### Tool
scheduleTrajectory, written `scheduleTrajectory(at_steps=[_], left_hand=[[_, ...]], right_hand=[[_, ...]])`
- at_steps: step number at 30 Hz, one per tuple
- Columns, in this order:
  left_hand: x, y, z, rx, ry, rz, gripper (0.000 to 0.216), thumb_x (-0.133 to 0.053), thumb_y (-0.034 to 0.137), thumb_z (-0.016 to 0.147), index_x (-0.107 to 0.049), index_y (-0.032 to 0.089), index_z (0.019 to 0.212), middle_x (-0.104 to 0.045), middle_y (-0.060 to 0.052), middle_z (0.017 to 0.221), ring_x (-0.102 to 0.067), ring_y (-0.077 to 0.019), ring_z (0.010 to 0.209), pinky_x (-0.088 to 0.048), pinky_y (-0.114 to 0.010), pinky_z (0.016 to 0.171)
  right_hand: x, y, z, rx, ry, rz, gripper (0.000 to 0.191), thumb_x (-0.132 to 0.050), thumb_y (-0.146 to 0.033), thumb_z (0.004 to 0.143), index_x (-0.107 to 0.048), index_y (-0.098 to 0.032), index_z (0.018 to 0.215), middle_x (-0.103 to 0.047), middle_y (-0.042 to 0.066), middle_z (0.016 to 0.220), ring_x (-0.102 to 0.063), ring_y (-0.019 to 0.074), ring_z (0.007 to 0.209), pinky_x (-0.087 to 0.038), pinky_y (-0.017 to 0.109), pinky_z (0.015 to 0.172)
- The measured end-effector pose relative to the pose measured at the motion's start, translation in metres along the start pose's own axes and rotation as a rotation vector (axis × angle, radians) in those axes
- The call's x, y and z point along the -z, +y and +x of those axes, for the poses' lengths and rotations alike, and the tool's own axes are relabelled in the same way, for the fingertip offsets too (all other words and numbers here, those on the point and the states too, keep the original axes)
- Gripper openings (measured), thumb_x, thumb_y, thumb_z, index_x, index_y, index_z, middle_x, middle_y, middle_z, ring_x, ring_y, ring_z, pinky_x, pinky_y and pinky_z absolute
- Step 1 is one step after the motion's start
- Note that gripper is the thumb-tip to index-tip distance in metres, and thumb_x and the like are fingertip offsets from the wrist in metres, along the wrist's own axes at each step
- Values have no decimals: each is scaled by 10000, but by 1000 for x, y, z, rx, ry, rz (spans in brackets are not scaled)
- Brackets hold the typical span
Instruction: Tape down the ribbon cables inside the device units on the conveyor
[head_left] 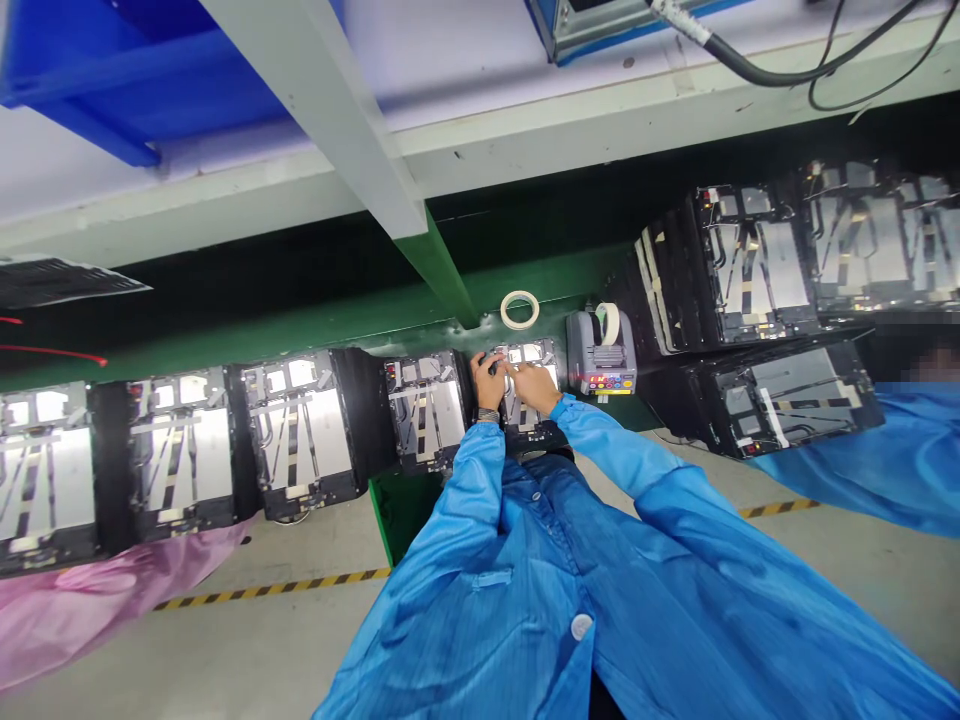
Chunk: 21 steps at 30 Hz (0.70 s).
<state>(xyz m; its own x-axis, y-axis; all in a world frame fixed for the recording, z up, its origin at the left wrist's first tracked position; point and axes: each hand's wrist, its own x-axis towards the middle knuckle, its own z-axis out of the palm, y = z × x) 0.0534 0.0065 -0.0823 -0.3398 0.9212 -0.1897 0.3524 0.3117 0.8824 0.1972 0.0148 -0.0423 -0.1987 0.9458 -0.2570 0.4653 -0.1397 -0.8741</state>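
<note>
An opened device panel (535,352) with silver plates and black strips lies on the green line right in front of me. Both my hands rest on it. My left hand (488,381), a watch on its wrist, curls its fingers round the panel's left edge. My right hand (534,386) lies on the panel's middle with its fingers pressed together and pointing left; whether it holds anything is too small to tell. Blue coat sleeves cover both arms.
A grey tape dispenser (601,356) stands just right of the panel, with a loose tape roll (519,309) behind it. More panels (300,432) line the belt to the left; stacked panels (754,262) sit at the right. A co-worker's blue sleeve (862,470) is at right, a pink garment (90,590) at left.
</note>
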Motion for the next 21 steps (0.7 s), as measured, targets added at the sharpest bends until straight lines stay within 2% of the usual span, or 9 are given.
scheduleTrajectory(at_steps=[2,4,7,10,12,15,18,21], left_hand=[[1,2,1,-18,12,9,155,-712,135,869,-779,208,989,-528,-105,1315,-522,-252,1388,-379,-429,1256],[3,5,1,-33,15,8,125,-726,132,854,-746,193,962,-543,-106,1261,-569,-243,1306,-437,-422,1198],[3,7,4,-19,21,-10,177,-740,124,830,-680,185,985,-566,-98,1215,-630,-199,1110,-516,-389,1079],[0,7,6,47,32,-43,392,-767,124,801,-615,186,1156,-592,-105,1282,-643,-165,1020,-528,-375,1036],[-2,5,1,129,40,-61,520,-765,156,823,-552,183,1297,-601,-141,1362,-659,-176,1062,-519,-391,1054],[-5,2,-24,276,26,-21,521,-710,259,911,-511,160,1383,-636,-199,1384,-672,-245,1186,-493,-451,1108],[-6,-2,-65,276,-61,17,513,-690,323,931,-548,176,1402,-653,-201,1424,-605,-292,1375,-419,-463,1211],[-5,-1,-96,244,-101,43,673,-695,346,918,-480,154,1526,-522,-215,1604,-446,-296,1550,-313,-444,1302]], right_hand=[[6,-1,-3,-1,-7,-84,470,-639,-61,827,-711,-216,1264,-662,99,905,-614,280,976,-472,398,974],[10,0,-15,-14,48,-226,421,-550,-138,920,-700,-191,1309,-678,148,1085,-612,304,1075,-462,449,1044],[7,8,-48,-41,236,-331,544,-429,-217,991,-547,-122,1513,-586,215,1386,-513,344,1325,-399,516,1168],[-7,23,-78,-113,372,-297,708,-459,-311,989,-331,-41,1630,-408,269,1599,-354,354,1508,-310,539,1254],[-15,36,-87,-242,398,-210,779,-492,-368,967,-295,-3,1627,-395,300,1610,-356,364,1521,-302,554,1262],[-17,52,-91,-372,390,-54,726,-519,-399,923,-443,-37,1547,-551,282,1486,-481,362,1430,-348,559,1238],[-14,62,-95,-354,398,-22,634,-521,-400,893,-577,-93,1445,-616,248,1428,-540,350,1374,-372,544,1225],[-18,64,-105,-310,411,-31,671,-528,-410,879,-568,-86,1465,-587,251,1486,-543,345,1388,-388,529,1218]])
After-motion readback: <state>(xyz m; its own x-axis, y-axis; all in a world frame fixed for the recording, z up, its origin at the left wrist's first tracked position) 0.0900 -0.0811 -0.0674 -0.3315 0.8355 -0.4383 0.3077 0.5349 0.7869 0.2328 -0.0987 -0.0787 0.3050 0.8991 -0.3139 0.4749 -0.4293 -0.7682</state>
